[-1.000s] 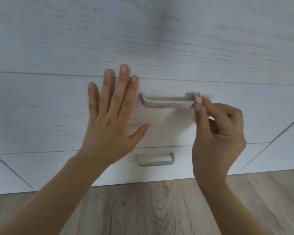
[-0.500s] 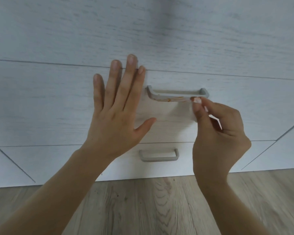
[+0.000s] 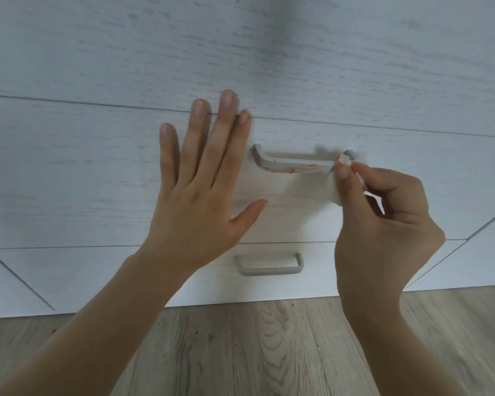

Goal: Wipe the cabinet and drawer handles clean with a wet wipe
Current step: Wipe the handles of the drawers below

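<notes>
A grey drawer handle (image 3: 292, 164) with orange-brown smears along its underside sits on the middle drawer front. My right hand (image 3: 383, 221) pinches a small white wet wipe (image 3: 344, 160) between thumb and fingers and presses it on the handle's right end. Part of the wipe hangs below the thumb. My left hand (image 3: 203, 181) lies flat and open against the drawer front, just left of the handle, fingers pointing up. A second grey handle (image 3: 269, 265) on the bottom drawer looks free of smears.
The pale wood-grain cabinet front (image 3: 97, 181) fills the upper view, with drawer seams and side door gaps at both lower corners. A light wooden floor (image 3: 255, 352) runs below the cabinet base.
My right hand has lifted the wipe from under the handle's right part up onto its right end. The view shifted slightly; my left hand stays flat on the drawer front.
</notes>
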`<state>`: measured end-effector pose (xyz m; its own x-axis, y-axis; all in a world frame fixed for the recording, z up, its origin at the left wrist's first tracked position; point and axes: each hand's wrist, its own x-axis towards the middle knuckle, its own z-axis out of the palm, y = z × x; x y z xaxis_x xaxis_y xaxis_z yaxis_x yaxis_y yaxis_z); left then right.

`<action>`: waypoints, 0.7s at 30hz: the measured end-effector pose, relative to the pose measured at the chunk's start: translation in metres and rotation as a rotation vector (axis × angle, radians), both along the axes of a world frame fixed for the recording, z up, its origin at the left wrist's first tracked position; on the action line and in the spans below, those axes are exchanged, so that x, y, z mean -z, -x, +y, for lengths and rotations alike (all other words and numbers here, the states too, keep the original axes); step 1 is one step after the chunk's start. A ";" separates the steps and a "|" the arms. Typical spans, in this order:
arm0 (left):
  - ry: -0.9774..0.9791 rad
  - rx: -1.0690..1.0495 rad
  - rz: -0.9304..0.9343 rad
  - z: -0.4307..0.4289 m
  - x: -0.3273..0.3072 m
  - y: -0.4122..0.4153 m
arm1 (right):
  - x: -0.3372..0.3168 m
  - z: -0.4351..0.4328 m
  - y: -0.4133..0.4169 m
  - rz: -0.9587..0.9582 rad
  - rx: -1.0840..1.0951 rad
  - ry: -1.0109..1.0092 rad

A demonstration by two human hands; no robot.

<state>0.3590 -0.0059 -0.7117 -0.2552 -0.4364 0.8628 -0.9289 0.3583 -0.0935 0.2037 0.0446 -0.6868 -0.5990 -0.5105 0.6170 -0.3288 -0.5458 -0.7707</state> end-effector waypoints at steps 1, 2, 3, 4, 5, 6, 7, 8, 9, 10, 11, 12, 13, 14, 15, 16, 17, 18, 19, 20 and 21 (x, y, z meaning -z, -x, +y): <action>0.002 -0.002 -0.001 0.000 0.000 0.000 | 0.000 0.000 -0.001 -0.011 0.000 0.003; 0.000 -0.003 -0.001 0.000 -0.001 0.000 | 0.001 -0.001 -0.001 -0.007 0.000 0.001; -0.003 -0.001 0.003 0.000 -0.001 0.001 | 0.001 0.000 -0.002 0.016 -0.001 -0.008; -0.005 0.001 0.007 0.000 -0.001 0.001 | 0.001 0.001 -0.002 0.041 -0.006 -0.017; -0.008 0.002 0.009 0.000 0.000 0.001 | 0.001 0.002 -0.001 0.046 -0.014 -0.023; -0.011 0.001 0.008 0.000 0.000 0.001 | 0.000 0.002 0.001 0.021 -0.021 -0.023; -0.013 -0.001 0.004 0.001 0.000 0.000 | -0.001 0.002 0.003 -0.023 -0.026 -0.017; -0.013 -0.002 0.001 0.001 0.000 0.000 | -0.002 0.002 0.004 -0.059 -0.029 -0.008; -0.010 -0.003 -0.001 0.000 -0.001 -0.001 | -0.001 0.001 0.004 -0.069 -0.030 0.000; -0.007 -0.004 -0.002 0.000 -0.001 -0.001 | -0.001 0.000 0.002 -0.047 -0.025 0.001; -0.004 -0.005 -0.002 0.000 -0.001 -0.001 | 0.000 0.000 -0.001 -0.004 -0.016 -0.002; -0.002 -0.007 -0.002 0.000 0.000 -0.001 | 0.000 0.000 -0.004 0.045 -0.006 -0.003; -0.003 -0.007 -0.003 0.001 0.000 -0.001 | 0.000 0.000 -0.005 0.082 0.005 -0.003; -0.007 -0.005 -0.005 0.001 0.000 -0.001 | 0.000 0.001 -0.005 0.092 0.017 0.001; -0.008 -0.004 -0.007 0.001 0.000 -0.001 | 0.000 0.000 -0.004 0.075 0.021 0.006; -0.007 -0.005 -0.008 0.000 -0.001 -0.002 | 0.000 -0.001 -0.004 0.050 0.015 0.011; -0.008 -0.007 -0.007 0.000 -0.001 -0.002 | 0.000 -0.001 -0.003 0.037 0.005 0.012; -0.009 -0.006 -0.006 0.001 -0.001 -0.002 | 0.000 -0.001 -0.003 0.039 -0.002 0.009; -0.011 -0.005 -0.005 0.001 0.000 -0.002 | 0.000 -0.001 -0.002 0.044 -0.004 0.009; -0.011 -0.003 -0.005 0.001 0.000 -0.001 | 0.001 0.000 -0.002 0.041 -0.007 0.012; -0.010 -0.002 -0.005 0.001 -0.001 -0.001 | 0.002 -0.001 -0.003 0.031 -0.011 0.014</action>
<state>0.3599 -0.0052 -0.7111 -0.2591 -0.4454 0.8570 -0.9289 0.3579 -0.0949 0.2068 0.0440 -0.6885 -0.5740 -0.5079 0.6423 -0.3463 -0.5603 -0.7525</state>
